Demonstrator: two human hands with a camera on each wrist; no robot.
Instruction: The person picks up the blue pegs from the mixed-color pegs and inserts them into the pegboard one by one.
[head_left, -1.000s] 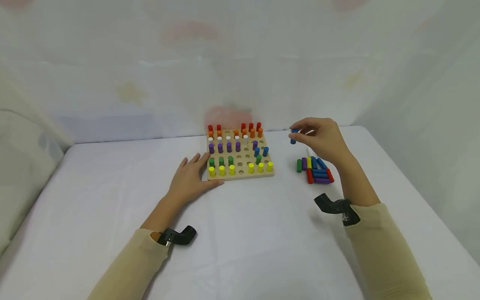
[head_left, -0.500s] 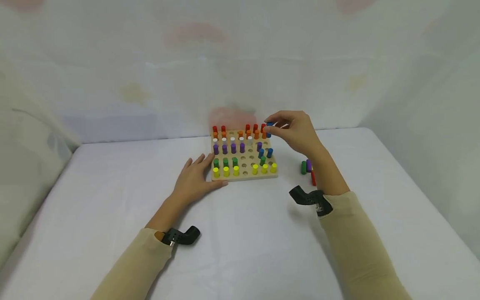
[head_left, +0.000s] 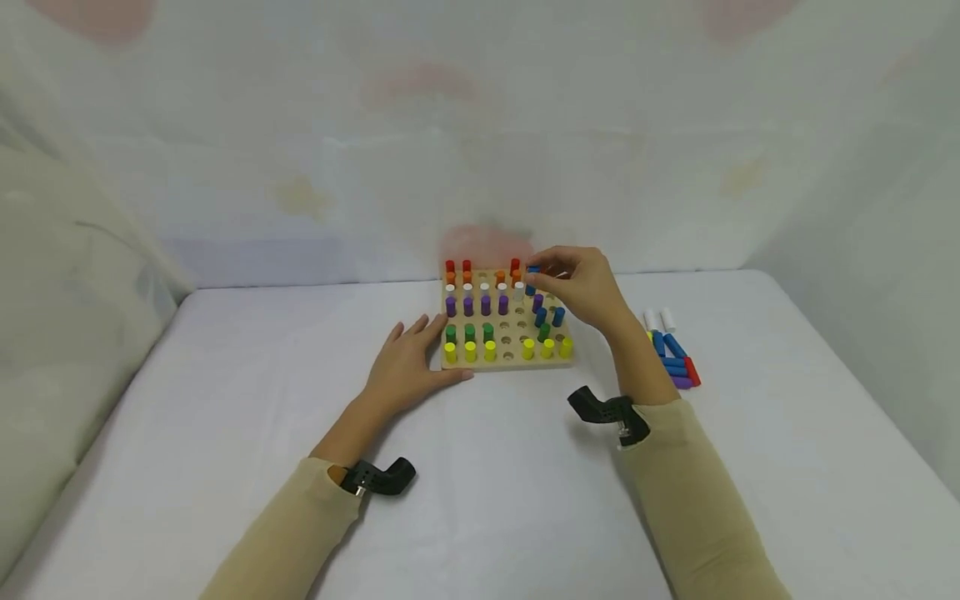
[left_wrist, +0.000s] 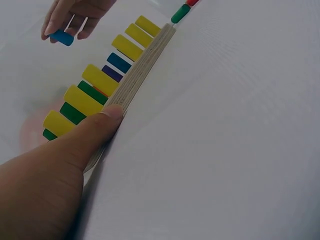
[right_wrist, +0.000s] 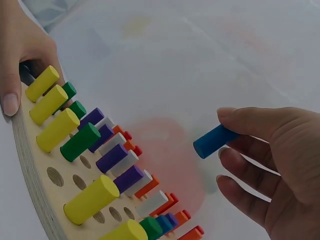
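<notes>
On the white counter [head_left: 480, 467], the left hand [head_left: 408, 367] lies flat holding the peg board [head_left: 517, 360] steady, while the right hand [head_left: 581, 283] pinches a blue peg [right_wrist: 215, 141] upright just above the board's far holes.

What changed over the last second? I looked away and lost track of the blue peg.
The right hand carried the blue peg leftward from above the loose pegs to over the pegboard's far rows, still pinching it. The left hand stayed braced on the board's near-left corner.
</notes>
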